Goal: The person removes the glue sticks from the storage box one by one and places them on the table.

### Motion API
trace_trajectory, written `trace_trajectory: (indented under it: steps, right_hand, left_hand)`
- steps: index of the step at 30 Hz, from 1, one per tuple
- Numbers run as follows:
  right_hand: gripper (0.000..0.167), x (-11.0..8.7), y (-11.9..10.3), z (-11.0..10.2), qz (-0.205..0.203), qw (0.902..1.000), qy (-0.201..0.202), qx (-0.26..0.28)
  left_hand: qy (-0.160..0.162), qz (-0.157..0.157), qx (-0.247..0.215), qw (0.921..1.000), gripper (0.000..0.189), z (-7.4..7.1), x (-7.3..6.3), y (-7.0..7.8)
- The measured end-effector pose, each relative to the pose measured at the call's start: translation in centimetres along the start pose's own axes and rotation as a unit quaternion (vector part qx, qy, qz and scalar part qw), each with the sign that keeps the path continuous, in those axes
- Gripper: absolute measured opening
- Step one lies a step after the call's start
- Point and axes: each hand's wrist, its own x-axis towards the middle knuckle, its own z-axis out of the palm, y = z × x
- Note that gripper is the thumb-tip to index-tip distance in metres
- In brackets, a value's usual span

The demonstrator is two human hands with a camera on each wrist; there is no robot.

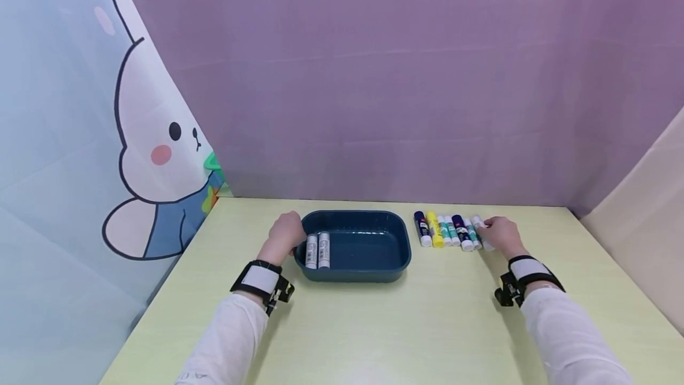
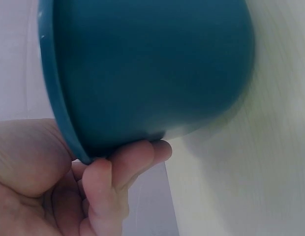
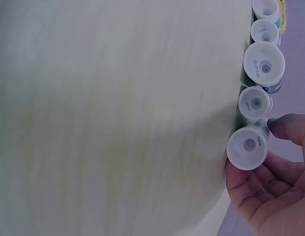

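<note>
Head view: seems early on, counting two white tubes (image 1: 323,250) inside the blue tray (image 1: 369,251) and six others (image 1: 452,230) to its right, gripping its left rim (image 2: 61,115) with the left hand (image 1: 286,232), pinching the row's end tube (image 3: 246,149) with the right hand (image 1: 502,235), facing the tray's wall (image 1: 406,245) between and purple curtain (image 1: 374,106) behind.
</note>
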Motion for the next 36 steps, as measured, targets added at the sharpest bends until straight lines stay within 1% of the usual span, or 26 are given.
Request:
trace_trajectory:
  steps: [4,6,10,13,16,19,21,25,27,32,36]
  right_hand:
    - [0.047,-0.1,-0.1,-0.1,0.012,0.9998,-0.009,0.011]
    - [0.048,0.0,-0.1,-0.2,0.019,0.9995,-0.020,0.011]
    - [0.051,0.1,-0.1,-0.6,0.019,0.9987,-0.048,0.002]
    - [0.057,0.2,-0.2,-1.0,0.014,0.9968,-0.078,0.002]
    - [0.064,0.1,-0.8,-1.6,0.024,0.9936,-0.109,0.017]
    - [0.074,-0.1,-1.7,-2.3,0.029,0.9922,-0.119,0.023]
    - [0.082,-0.1,-2.4,-2.9,0.027,0.9924,-0.118,0.022]
    - [0.092,-0.2,-4.1,-4.1,0.003,0.9936,-0.111,0.018]
    - [0.093,-0.3,-5.2,-4.7,-0.011,0.9941,-0.106,0.022]
    - [0.088,-0.5,-7.8,-6.3,-0.055,0.9956,-0.074,0.012]
    - [0.087,-1.0,-9.8,-7.3,-0.072,0.9954,-0.062,0.012]
  left_hand:
    - [0.000,0.000,0.002,1.0000,0.020,0.0,-0.1,0.0]
    - [0.000,0.000,0.002,1.0000,0.020,0.0,-0.2,0.1]
    - [0.002,-0.001,0.002,1.0000,0.020,-0.1,-0.2,0.1]
    - [0.004,-0.001,0.003,1.0000,0.021,-0.1,-0.2,0.1]
    - [0.004,0.001,0.004,1.0000,0.020,0.0,-0.2,0.1]
    - [0.004,0.002,0.003,1.0000,0.019,0.0,-0.2,0.2]
    - [0.004,0.002,0.001,1.0000,0.018,0.0,-0.2,0.2]
    - [0.004,0.000,0.003,1.0000,0.019,0.0,-0.1,0.1]
    - [0.005,-0.001,0.005,1.0000,0.019,0.1,-0.1,0.1]
    - [0.006,-0.004,0.007,1.0000,0.022,0.0,-0.1,0.1]
    - [0.007,-0.005,0.005,1.0000,0.021,0.0,-0.2,0.1]
